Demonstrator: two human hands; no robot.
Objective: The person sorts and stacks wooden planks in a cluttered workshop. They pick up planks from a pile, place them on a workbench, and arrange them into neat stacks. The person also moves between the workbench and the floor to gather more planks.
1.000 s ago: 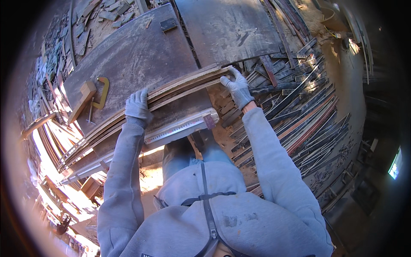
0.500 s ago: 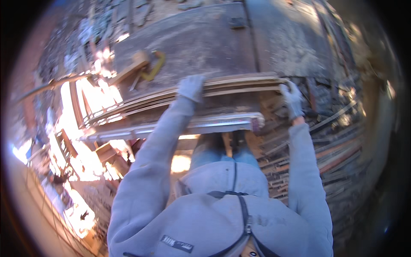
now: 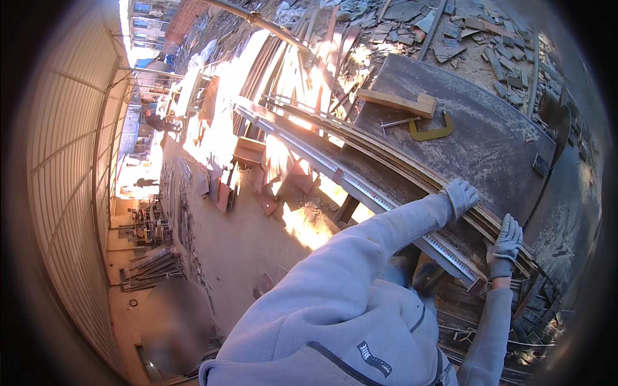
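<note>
Curving the left grip (image 3: 462, 197) over long, stacked wooden strips (image 3: 394, 158), hiding its thumb and so not showing how tightly. Resting the right grip (image 3: 506, 243) across the same strips, just beside the left grip and nearer their end, fingers straight and together. Facing the dark surface (image 3: 492, 151) beyond both grips, with a yellow clamp (image 3: 430, 134) lying past the left grip. Standing by a ruler-marked rail (image 3: 367, 187), on the near side of both grips.

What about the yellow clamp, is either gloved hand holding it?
No, the clamp lies on the dark board, while the left hand and right hand touch the strips.
</note>
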